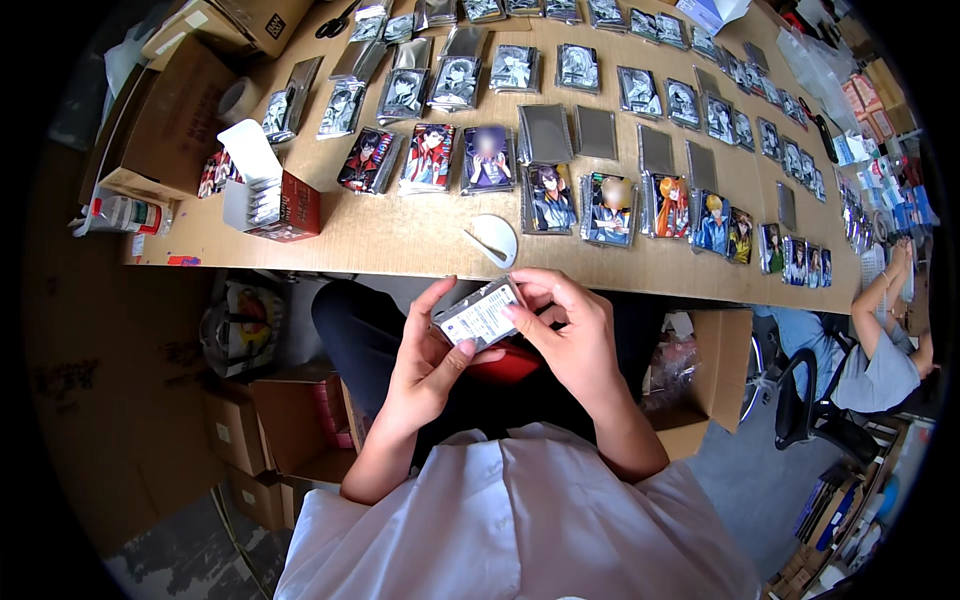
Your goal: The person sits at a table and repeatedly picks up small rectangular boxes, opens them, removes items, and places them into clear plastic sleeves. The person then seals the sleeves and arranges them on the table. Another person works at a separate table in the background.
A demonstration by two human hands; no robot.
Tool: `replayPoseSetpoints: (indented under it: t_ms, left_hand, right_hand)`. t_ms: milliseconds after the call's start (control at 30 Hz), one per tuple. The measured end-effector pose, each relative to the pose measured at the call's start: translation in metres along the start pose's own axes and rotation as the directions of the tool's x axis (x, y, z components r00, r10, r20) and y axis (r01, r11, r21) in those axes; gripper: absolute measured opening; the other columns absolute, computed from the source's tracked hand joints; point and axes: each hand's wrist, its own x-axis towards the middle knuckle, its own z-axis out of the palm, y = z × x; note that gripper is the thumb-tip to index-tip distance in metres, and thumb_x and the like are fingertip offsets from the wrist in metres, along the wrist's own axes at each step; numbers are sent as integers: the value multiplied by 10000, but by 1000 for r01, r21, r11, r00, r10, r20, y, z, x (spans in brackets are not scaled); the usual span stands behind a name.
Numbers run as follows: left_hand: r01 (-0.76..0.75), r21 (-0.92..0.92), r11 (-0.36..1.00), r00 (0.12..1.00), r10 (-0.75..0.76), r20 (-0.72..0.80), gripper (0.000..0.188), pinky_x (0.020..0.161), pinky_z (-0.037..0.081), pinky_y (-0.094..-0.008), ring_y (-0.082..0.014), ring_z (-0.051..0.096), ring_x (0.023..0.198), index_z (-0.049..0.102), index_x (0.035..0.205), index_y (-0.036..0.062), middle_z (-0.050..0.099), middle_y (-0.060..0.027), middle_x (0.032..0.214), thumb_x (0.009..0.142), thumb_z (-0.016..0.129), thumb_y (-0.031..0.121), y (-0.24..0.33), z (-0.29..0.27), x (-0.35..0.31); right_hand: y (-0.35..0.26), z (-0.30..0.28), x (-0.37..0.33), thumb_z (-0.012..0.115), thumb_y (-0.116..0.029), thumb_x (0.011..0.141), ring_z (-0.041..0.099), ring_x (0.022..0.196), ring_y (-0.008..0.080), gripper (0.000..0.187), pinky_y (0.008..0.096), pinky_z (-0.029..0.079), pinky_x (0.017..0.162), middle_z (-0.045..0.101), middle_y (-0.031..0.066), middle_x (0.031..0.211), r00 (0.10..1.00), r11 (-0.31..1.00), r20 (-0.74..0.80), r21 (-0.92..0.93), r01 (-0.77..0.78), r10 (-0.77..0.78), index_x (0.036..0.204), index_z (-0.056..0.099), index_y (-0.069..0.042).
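Observation:
A small flat packet with a white printed face (478,316) is held between both hands, just off the table's near edge and above my lap. My left hand (428,358) grips its left end, thumb on the lower edge. At its right end, my right hand (568,325) presses the thumb on the face, fingers curled behind. Just beyond lies a round white plastic piece with a slot (492,241). Farther on are stacks of sleeved character cards in colour (428,158) and in black and white (455,82).
A red and white carton of white packets (292,208) stands left of the cards, near a brown cardboard box (170,125) and a clear bottle (125,215). Scissors (338,22) lie at the back. An open cardboard box (715,370) sits below right; another person (870,350) is at far right.

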Motion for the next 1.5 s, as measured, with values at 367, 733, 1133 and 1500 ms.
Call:
replayPoseSetpoints:
  t_ms: [367, 733, 1133, 1500]
  left_hand:
    - [137, 151, 979, 981, -156, 118, 435, 738, 657, -317, -269, 798, 965, 605, 1367, -58, 771, -195, 1136, 1149, 520, 309, 1, -23, -2]
    - [-68, 343, 937, 993, 95, -65, 436, 526, 468, -242, -101, 602, 569, 657, 886, -14, 663, -46, 737, 1157, 512, 295, -8, -22, -15]
    - [-147, 668, 729, 984, 176, 24, 306, 537, 458, -301, -145, 599, 546, 576, 790, 14, 609, -65, 648, 1083, 590, 98, -8, -33, -5]
    - [-489, 862, 135, 765, 540, 349, 167, 530, 489, -379, -298, 608, 561, 550, 839, 7, 618, -123, 731, 926, 682, -45, 3, -12, 10]
  right_hand:
    - [2, -18, -11, 667, -35, 1064, 690, 804, 65, 124, 232, 568, 644, 766, 86, 961, 994, 921, -17, 378, -95, 109, 1157, 677, 46]
    - [4, -17, -21, 646, -5, 1060, 725, 876, 119, 142, 273, 640, 707, 758, 107, 988, 938, 761, 157, 551, -343, 310, 1173, 688, 71]
    - [37, -25, -26, 655, -45, 1066, 740, 870, 136, 200, 282, 640, 754, 764, 112, 1066, 855, 740, 340, 435, -512, 392, 1206, 722, 82]
    - [26, -24, -21, 639, 7, 1050, 739, 874, 135, 137, 292, 649, 726, 742, 102, 1053, 885, 710, 259, 529, -465, 386, 1154, 675, 89]
